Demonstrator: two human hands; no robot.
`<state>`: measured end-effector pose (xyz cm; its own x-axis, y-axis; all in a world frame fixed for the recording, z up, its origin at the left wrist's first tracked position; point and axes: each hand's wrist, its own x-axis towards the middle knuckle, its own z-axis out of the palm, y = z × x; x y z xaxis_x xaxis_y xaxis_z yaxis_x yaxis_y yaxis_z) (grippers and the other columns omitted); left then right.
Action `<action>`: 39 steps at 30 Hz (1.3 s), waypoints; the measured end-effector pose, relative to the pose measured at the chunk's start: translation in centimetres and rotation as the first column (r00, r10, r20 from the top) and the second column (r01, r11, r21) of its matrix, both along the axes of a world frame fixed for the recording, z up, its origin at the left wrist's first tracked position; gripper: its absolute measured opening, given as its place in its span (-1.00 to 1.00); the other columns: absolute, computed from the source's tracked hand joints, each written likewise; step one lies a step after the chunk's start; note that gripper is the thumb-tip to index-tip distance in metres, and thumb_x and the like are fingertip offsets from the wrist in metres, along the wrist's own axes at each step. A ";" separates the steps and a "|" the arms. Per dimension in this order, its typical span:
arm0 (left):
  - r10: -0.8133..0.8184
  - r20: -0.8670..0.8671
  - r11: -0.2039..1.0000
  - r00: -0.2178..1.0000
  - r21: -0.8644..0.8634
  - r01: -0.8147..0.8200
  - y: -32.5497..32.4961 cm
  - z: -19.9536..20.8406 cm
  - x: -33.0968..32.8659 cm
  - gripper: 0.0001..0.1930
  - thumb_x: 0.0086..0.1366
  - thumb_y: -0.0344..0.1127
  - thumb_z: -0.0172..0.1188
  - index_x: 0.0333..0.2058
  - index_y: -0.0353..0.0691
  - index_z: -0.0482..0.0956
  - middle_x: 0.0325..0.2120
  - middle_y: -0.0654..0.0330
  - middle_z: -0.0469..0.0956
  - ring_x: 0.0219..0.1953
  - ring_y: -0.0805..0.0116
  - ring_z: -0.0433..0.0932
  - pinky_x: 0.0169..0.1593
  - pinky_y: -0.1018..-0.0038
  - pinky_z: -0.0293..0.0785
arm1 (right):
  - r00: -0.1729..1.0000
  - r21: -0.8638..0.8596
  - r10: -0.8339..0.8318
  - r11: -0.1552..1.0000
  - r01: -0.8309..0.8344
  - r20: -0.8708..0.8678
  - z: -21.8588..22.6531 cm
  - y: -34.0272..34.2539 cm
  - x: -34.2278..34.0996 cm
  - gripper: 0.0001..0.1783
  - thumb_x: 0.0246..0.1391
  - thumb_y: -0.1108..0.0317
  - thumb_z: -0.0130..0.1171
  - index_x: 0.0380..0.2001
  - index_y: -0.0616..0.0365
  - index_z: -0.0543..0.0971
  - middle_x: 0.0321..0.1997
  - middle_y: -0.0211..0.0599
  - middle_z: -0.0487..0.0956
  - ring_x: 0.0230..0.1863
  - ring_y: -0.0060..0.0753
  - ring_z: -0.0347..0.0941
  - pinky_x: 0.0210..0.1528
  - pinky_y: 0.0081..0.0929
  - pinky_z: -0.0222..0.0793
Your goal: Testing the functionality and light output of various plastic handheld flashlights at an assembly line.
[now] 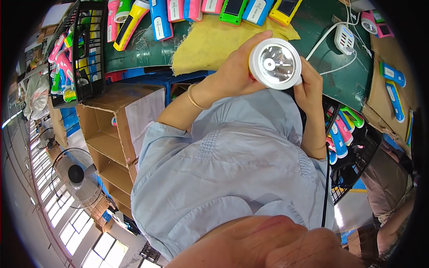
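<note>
A flashlight [286,67] with a white rim and a shiny silver reflector is held up in front of my chest, its lens end turned toward me. My left hand [241,67] is closed around its left side, thumb along the rim. From the right, my right hand [310,85] grips it, with fingers against the rim's edge. Most of the flashlight's body is hidden behind its head. Under my hands a yellow cloth [196,47] lies on the green tabletop [138,53]. Beyond it is a row of flashlights, including a blue one [161,22] and a yellow one [131,27].
A white multi-port charger [344,39] with cables sits at the right of the table. Black baskets of flashlights stand at left [91,58] and lower right [353,165]. Blue flashlights [395,100] lie on cardboard at far right. Cardboard shelving [105,129] and a fan [76,174] are left.
</note>
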<state>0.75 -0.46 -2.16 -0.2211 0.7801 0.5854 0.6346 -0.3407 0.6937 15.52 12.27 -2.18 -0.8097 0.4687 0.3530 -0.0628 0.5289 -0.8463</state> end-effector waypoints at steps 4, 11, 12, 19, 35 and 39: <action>0.065 0.179 0.985 0.982 -0.167 -0.035 0.1 0.4 0.2 -0.13 -0.07 -0.26 0.38 0.15 -0.34 0.05 0.01 -0.05 0.29 0.05 0.09 0.36 0.06 0.34 0.31 | 1.000 -0.021 0.007 1.000 -0.007 0.024 0.3 -0.2 -0.1 -0.89 0.03 0.46 0.07 -0.42 0.31 0.47 -0.52 -0.20 0.41 -0.53 -0.31 0.35 -0.49 -0.55 0.23; 0.070 0.578 0.978 0.813 -0.200 0.058 2.0 4.2 0.4 -0.57 0.21 -0.28 0.09 -0.01 -0.31 0.20 -0.21 0.13 0.40 -0.18 0.34 0.43 -0.10 0.44 0.40 | 0.991 -0.310 0.070 0.945 -0.103 -0.117 3.1 0.2 -0.5 -0.84 0.11 0.44 -0.03 -0.50 0.31 0.40 -0.58 -0.36 0.37 -0.57 -0.60 0.27 -0.52 -0.66 0.12; 0.105 0.645 0.975 0.757 -0.216 0.048 2.3 5.0 0.5 -0.60 0.26 -0.12 0.07 -0.05 -0.25 0.27 -0.29 0.20 0.42 -0.30 0.40 0.43 -0.20 0.51 0.42 | 0.991 -0.309 0.066 0.946 -0.100 -0.119 3.8 0.4 -0.8 -0.84 0.11 0.44 -0.03 -0.50 0.31 0.40 -0.58 -0.36 0.37 -0.57 -0.60 0.27 -0.52 -0.66 0.12; 0.181 0.231 0.948 0.956 -0.300 -0.107 2.5 3.2 -0.8 -0.41 -0.10 -0.30 0.34 -0.12 -0.38 0.26 -0.27 0.03 0.40 -0.28 0.27 0.47 -0.24 0.43 0.42 | 0.997 -0.122 0.073 0.990 -0.070 0.025 4.7 0.7 -2.4 -0.83 0.07 0.40 0.05 -0.50 0.31 0.47 -0.66 -0.33 0.33 -0.65 -0.54 0.20 -0.59 -0.60 0.10; 0.358 0.195 0.900 0.913 -0.334 -0.282 4.3 2.4 0.3 -0.35 -0.10 -0.30 0.35 -0.11 -0.45 0.17 -0.39 -0.04 0.45 -0.36 0.07 0.52 -0.35 0.33 0.44 | 0.950 0.337 -0.286 0.913 0.231 0.125 4.6 0.0 -3.8 -0.82 0.07 0.35 0.04 -0.50 0.25 0.44 -0.57 -0.15 0.44 -0.57 -0.09 0.38 -0.54 -0.32 0.25; 0.355 0.163 0.928 0.920 -0.183 -0.326 4.7 1.2 0.4 -0.35 -0.10 -0.32 0.33 -0.10 -0.46 0.15 -0.40 -0.05 0.44 -0.38 0.06 0.52 -0.36 0.32 0.44 | 0.937 0.351 -0.345 0.885 0.307 0.049 4.1 -1.0 -3.9 -0.79 0.12 0.35 -0.01 -0.51 0.26 0.41 -0.59 -0.10 0.38 -0.59 -0.05 0.33 -0.55 -0.32 0.20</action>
<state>1.14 4.21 -0.98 -0.5841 0.7126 0.3886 0.5451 -0.0104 0.8383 11.64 11.31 1.92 -0.6732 0.5830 0.4549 0.2424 0.7552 -0.6091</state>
